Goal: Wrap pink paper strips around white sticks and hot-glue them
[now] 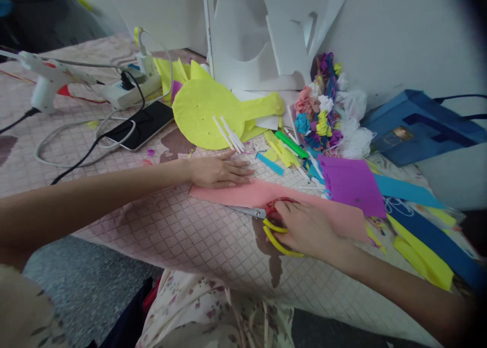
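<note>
A long strip of salmon-pink crepe paper (342, 218) lies across the patterned tablecloth in front of me. My left hand (215, 171) rests flat on its left end, fingers stretched to the right. In my right hand (304, 226) is a pair of scissors (261, 212) with red and yellow handles. The blades point left along the near edge of the strip and look nearly closed. Part of the red handle is hidden under my fingers. Just beyond my left hand lie several white sticks (228, 134) and a small blue paper strip (270, 163).
A yellow paddle-shaped cutout (207, 112) and a phone (140, 125) lie farther back. At left are a glue gun (45, 84), a power strip (131, 90) and loose cables. Paper flowers (319, 114), a purple sheet (352, 185) and a blue bag (426, 127) occupy the right.
</note>
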A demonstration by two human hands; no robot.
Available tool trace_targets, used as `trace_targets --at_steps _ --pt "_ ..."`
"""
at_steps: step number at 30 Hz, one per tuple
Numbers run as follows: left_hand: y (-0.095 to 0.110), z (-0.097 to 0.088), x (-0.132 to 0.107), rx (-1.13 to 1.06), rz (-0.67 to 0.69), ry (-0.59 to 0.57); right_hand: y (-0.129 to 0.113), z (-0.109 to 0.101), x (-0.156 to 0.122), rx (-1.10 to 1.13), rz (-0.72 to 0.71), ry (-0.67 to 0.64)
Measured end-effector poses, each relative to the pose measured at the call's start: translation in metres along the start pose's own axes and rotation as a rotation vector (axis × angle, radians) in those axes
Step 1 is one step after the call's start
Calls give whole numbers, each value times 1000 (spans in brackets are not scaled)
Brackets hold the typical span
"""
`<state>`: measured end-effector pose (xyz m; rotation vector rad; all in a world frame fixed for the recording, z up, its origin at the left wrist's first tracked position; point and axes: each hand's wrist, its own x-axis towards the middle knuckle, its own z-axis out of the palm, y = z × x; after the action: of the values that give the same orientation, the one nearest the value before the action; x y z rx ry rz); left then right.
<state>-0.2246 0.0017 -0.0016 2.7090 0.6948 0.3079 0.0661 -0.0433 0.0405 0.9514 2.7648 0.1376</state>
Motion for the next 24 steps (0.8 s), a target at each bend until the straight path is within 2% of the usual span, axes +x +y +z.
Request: trace_targets --at_steps 5,11,16,24 --pt "-3 3 -2 -14 24 18 -6 -2 8 -21 -44 35" --pt "-4 4 -1 25 14 -15 -7 1 8 -42 -76 29" --pt "-4 4 -1 14 0 -39 -7 2 5 -42 -66 16" --pt "0 -4 -6 51 19 -10 -8 -5 8 -8 -3 15"
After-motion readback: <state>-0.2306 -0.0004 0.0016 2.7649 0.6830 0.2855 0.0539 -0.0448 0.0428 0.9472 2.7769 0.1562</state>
